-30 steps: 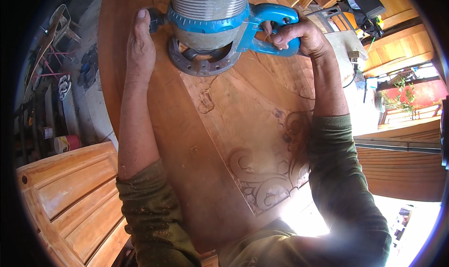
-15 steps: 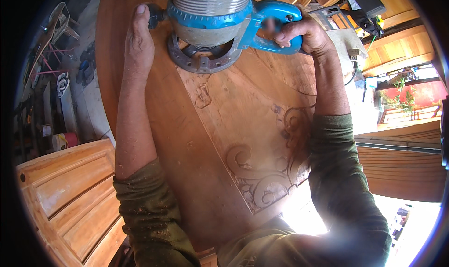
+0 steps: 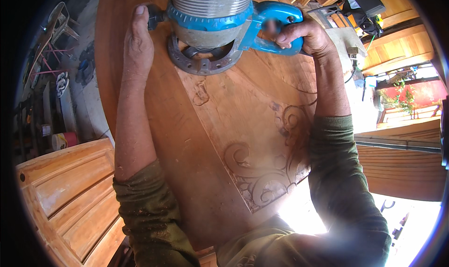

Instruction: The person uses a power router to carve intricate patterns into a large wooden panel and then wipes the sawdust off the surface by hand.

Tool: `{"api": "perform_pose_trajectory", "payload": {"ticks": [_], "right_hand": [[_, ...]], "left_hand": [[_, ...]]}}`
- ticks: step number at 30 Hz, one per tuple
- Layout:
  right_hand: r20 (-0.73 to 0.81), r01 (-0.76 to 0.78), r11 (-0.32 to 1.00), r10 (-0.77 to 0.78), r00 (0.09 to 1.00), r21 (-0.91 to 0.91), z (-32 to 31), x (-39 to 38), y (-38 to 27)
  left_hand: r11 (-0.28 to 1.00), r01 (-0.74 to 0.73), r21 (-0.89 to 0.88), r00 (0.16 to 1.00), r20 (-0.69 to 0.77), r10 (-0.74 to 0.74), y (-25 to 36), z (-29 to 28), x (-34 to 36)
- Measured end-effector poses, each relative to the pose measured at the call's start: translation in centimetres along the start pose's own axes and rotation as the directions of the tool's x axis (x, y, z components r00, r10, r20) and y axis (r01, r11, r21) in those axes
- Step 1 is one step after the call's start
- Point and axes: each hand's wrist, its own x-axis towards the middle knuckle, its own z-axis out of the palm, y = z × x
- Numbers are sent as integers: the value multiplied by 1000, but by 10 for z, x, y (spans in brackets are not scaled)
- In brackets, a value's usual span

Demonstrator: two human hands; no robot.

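Note:
A blue and grey wood router (image 3: pixel 208 30) stands upright at the top middle, its round metal base on a brown wooden panel (image 3: pixel 187 140). My right hand (image 3: pixel 308 35) wraps round the router's blue loop handle, fingers curled through the opening. On the other side, my left hand (image 3: pixel 139 40) grips the black side knob (image 3: pixel 155 17), thumb up; most of its fingers are hidden. Carved scrollwork (image 3: pixel 262 173) runs over the panel's lower right part, nearer to me. A small cut outline (image 3: pixel 201 95) lies just below the router base.
At the lower left leans a panelled wooden door (image 3: pixel 75 197). More wooden doors (image 3: pixel 400 49) lie at the upper right, near black bags (image 3: pixel 358 14). A folding chair (image 3: pixel 61 21) stands at the far left. Wooden boards (image 3: pixel 402 168) sit at the right.
The carved panel has shifted very slightly in view. Both hands keep their hold on the router, which stays in nearly the same place.

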Motion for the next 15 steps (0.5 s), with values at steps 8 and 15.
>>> {"api": "perform_pose_trajectory", "payload": {"ticks": [8, 15], "right_hand": [[18, 7, 1000, -7, 1000, 7, -6, -3, 4], [2, 9, 999, -9, 1000, 37, 2, 1, 1]], "left_hand": [[998, 5, -56, 1000, -12, -6, 3, 5, -2], [997, -18, -77, 997, -74, 12, -4, 3, 1]]}}
